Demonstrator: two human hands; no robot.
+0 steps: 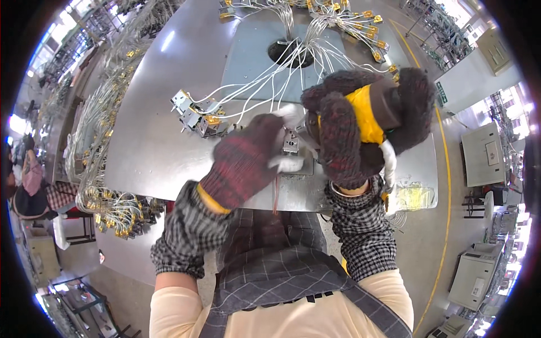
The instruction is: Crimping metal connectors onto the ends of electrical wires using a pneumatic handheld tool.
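Left hand (248,160): glove knitted in dark red and black, flecked, with a yellow cuff band and white fingertip. Right hand (344,138): same dark red-black knit. Tool (375,112) in the right hand: yellow body, brown-black end. Sleeve covers (191,231): black-and-white check. Apron (270,276): grey with a thin pale grid. Shirt (174,310): cream. Table (152,152): bare grey metal, paler blue-grey plate at centre. Wires (265,73): white, with yellow-gold ends. Small blocks (197,115): silver-grey, gold spots. Floor line (445,186): yellow.
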